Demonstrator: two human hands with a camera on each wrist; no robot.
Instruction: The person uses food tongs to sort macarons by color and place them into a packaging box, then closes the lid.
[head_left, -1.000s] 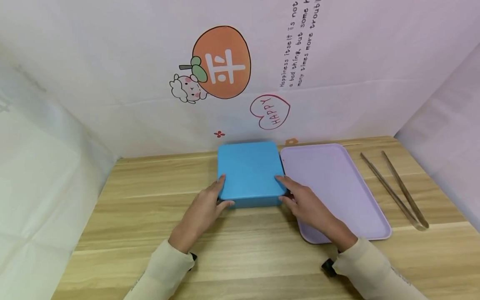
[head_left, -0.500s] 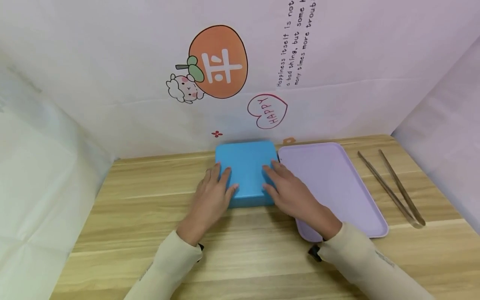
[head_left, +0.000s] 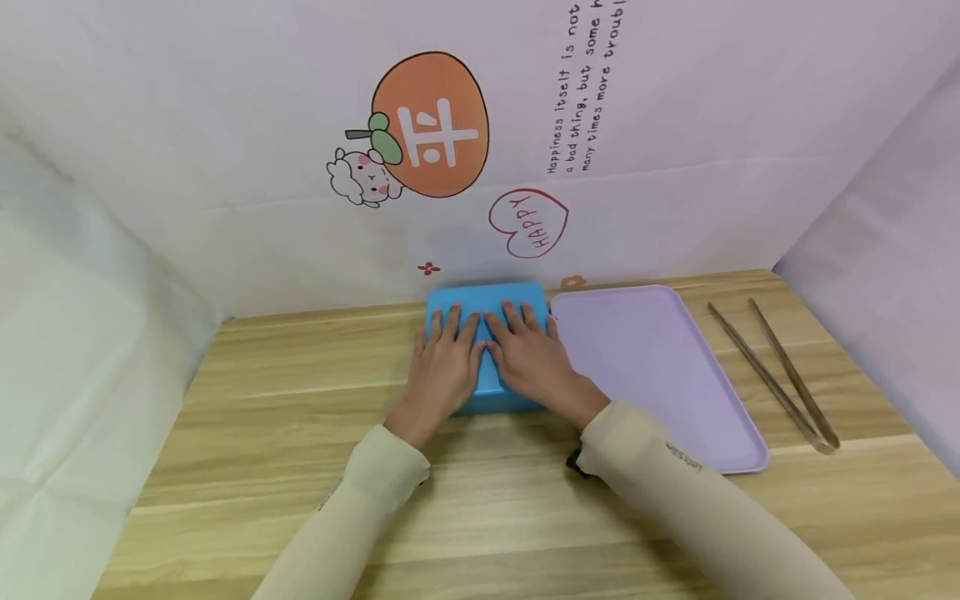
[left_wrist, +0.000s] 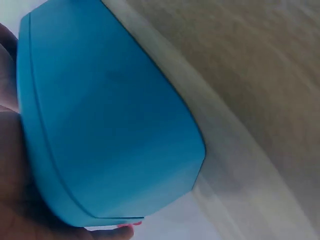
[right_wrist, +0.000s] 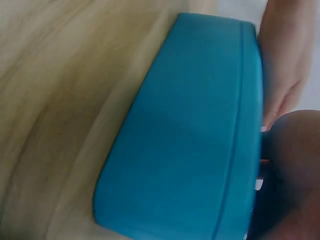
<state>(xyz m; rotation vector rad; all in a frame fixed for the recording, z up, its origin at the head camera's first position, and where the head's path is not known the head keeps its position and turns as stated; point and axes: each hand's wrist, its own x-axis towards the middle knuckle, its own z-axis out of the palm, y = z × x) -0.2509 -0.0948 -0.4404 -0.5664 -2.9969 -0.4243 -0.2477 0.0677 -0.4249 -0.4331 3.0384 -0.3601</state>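
A blue lidded box [head_left: 487, 296] stands on the wooden table near the back wall. Both hands lie on its lid with fingers stretched out and pointing away. My left hand [head_left: 446, 362] covers the left half of the lid, and my right hand [head_left: 532, 358] covers the right half. The two thumbs nearly meet in the middle. In the left wrist view the box's side [left_wrist: 110, 115] shows a seam just under the lid's edge. The right wrist view shows the same seam along the box's side [right_wrist: 175, 135]. What the box contains is hidden.
A light purple tray [head_left: 652, 367] lies just right of the box. Farther right, metal tongs [head_left: 780, 379] rest on the wooden table [head_left: 300, 467] with their arms spread. A white printed cloth [head_left: 262, 167] hangs behind, and more cloth bounds both sides.
Both hands have left the front corners and sides of the box and slid inward onto the lid, coming close together. The box, tray and tongs keep their places.
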